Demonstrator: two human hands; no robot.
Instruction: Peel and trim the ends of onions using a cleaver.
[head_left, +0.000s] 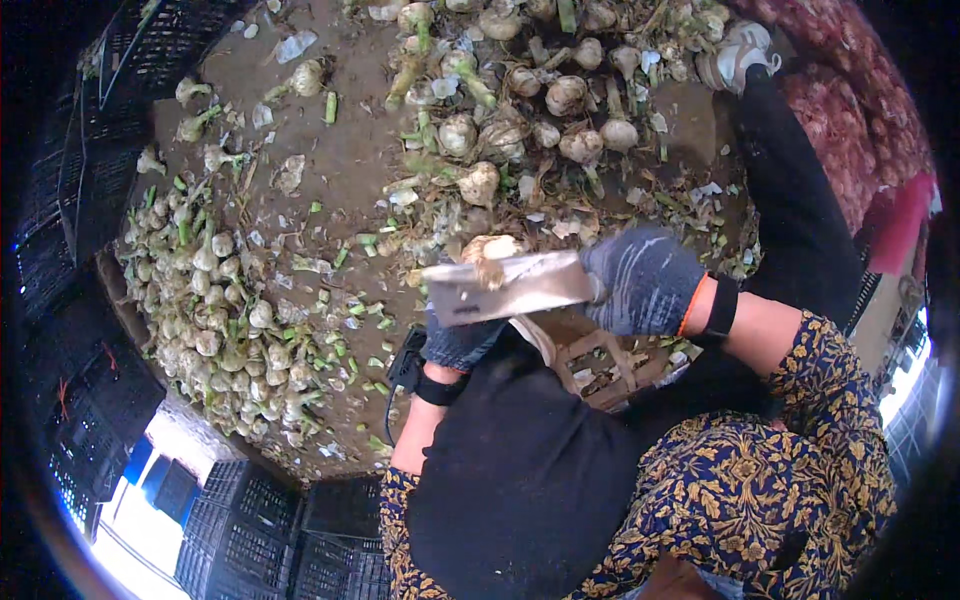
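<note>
My right hand (641, 281), in a grey knit glove, grips a broad flat-bladed knife (517, 289). The blade reaches left across the front of my left hand (461, 334), which wears a similar dark glove and is partly hidden. Just above the blade is a garlic bulb (491, 247) in my left hand, its dry roots hanging over the blade's upper edge. The fingers around the bulb are mostly covered by the knife. Below the blade, between my legs, part of a wooden or plastic frame (600, 360) shows over scraps.
Untrimmed garlic bulbs (566, 97) lie scattered ahead on the dirty floor (315, 165). A heap of trimmed garlic (217, 322) is at the left, with cut green stems between. Black plastic crates (240, 517) stand along the left and bottom. Red mesh sacks (847, 127) sit at the right.
</note>
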